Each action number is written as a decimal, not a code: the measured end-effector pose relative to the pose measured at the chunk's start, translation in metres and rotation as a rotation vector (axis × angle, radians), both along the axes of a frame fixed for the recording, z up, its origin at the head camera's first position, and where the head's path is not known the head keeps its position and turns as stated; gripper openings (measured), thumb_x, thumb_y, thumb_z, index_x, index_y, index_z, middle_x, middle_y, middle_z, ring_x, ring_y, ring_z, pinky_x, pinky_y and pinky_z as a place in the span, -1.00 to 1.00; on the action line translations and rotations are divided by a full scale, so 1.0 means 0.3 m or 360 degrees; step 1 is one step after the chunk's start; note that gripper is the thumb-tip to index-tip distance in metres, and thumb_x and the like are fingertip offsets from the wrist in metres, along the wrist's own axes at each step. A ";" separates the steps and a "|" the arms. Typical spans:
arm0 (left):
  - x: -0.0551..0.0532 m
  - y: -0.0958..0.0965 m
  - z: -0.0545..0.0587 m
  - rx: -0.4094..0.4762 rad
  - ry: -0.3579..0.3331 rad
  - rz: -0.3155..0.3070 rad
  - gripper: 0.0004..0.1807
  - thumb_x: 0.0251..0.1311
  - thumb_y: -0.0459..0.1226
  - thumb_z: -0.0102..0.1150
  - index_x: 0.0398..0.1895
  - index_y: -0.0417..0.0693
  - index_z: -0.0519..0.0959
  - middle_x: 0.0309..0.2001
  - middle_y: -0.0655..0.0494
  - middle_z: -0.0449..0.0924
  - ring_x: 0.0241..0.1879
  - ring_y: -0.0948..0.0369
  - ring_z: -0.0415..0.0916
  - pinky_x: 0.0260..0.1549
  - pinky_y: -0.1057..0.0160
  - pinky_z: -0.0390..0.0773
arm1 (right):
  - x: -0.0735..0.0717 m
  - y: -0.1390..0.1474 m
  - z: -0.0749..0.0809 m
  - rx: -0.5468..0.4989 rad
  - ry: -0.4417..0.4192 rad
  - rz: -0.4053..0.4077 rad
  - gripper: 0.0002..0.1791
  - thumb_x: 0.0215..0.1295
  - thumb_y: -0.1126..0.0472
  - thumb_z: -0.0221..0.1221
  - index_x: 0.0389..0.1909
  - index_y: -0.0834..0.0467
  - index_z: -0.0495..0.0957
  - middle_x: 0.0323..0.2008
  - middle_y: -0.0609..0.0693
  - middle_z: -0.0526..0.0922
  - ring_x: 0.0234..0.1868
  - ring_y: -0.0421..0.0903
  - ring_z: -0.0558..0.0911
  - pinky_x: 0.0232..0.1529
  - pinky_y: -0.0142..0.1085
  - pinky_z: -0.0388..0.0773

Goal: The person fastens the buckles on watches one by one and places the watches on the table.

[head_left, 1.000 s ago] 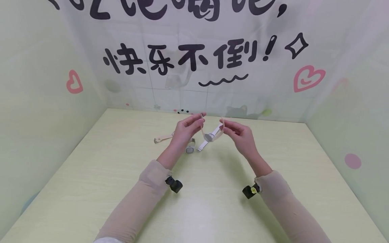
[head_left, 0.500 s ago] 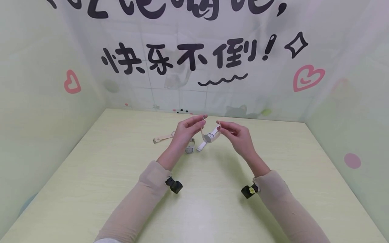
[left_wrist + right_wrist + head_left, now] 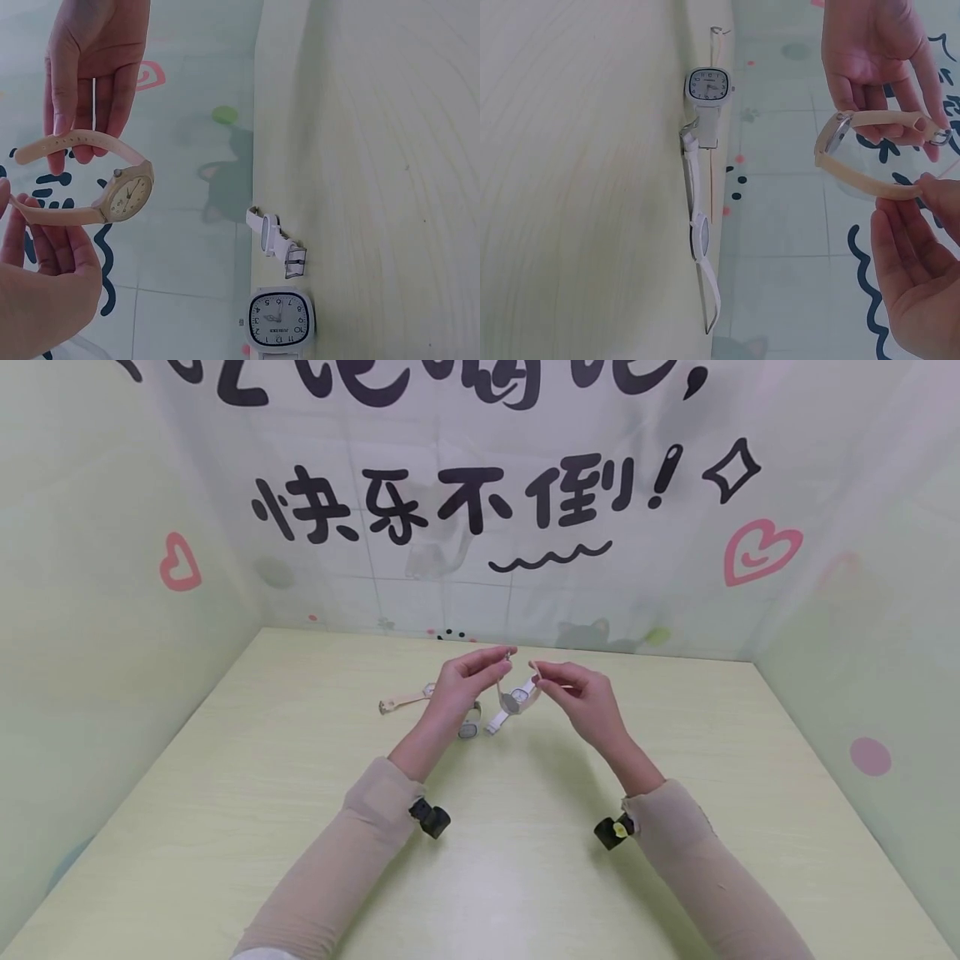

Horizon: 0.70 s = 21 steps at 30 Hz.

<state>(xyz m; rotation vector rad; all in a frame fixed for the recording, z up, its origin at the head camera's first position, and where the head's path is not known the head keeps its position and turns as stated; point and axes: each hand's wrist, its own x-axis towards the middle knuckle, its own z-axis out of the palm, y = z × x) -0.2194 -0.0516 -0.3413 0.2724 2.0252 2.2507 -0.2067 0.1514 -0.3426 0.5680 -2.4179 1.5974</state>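
A peach-strapped wristwatch (image 3: pixel 129 196) hangs in a U between both hands above the table, its dial facing away from the person and its strap unfastened. My left hand (image 3: pixel 453 693) pinches the strap at the metal buckle (image 3: pixel 940 136). The holed end of the strap (image 3: pixel 79 138) is between the thumb and fingers of my right hand (image 3: pixel 588 697). The two strap ends are apart, with a small gap. Below and behind the held watch lies a slim white watch (image 3: pixel 702 236). A white watch with a squarish dial (image 3: pixel 280 319) sits near the left hand.
Another pink-strapped watch (image 3: pixel 402 701) lies at the left, partly hidden behind the left hand. The pale wooden table (image 3: pixel 495 877) meets a printed curtain (image 3: pixel 465 602) at its back edge. Wrist cameras are strapped on both forearms.
The right hand has moved left and slightly down toward the left hand, bringing the strap ends closer. The left hand has shifted very slightly right. Watches on the table stay put.
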 end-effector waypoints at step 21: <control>-0.003 0.011 -0.012 -0.0199 0.0091 -0.0008 -0.64 0.31 -0.19 0.27 0.16 0.00 0.62 0.19 0.08 0.64 0.23 0.16 0.54 0.29 0.16 0.49 | 0.007 -0.012 -0.006 0.0068 0.0043 0.0023 -0.72 0.35 0.35 0.22 0.05 0.32 0.65 -0.03 0.28 0.71 -0.01 0.14 0.71 -0.01 -0.29 0.69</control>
